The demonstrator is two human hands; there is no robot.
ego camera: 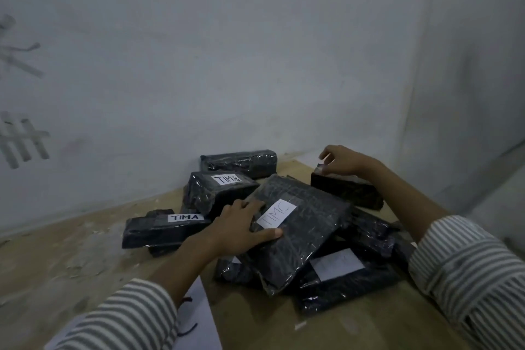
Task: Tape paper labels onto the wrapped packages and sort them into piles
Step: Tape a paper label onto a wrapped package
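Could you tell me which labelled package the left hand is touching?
The TIMC package, under the left hand; the TIMA package and the TIMB package lie untouched.

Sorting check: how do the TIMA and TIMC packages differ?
TIMA package is a narrow brick lying level at the left; TIMC package is wide and flat, tilted atop other packages. TIMA label is bold print, TIMC label thin handwriting. Only TIMC has the left hand on it. Both are dark, shiny-wrapped.

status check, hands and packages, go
Left hand flat on TIMC package. Right hand curled over far package. TIMA package, TIMB package apart at left.
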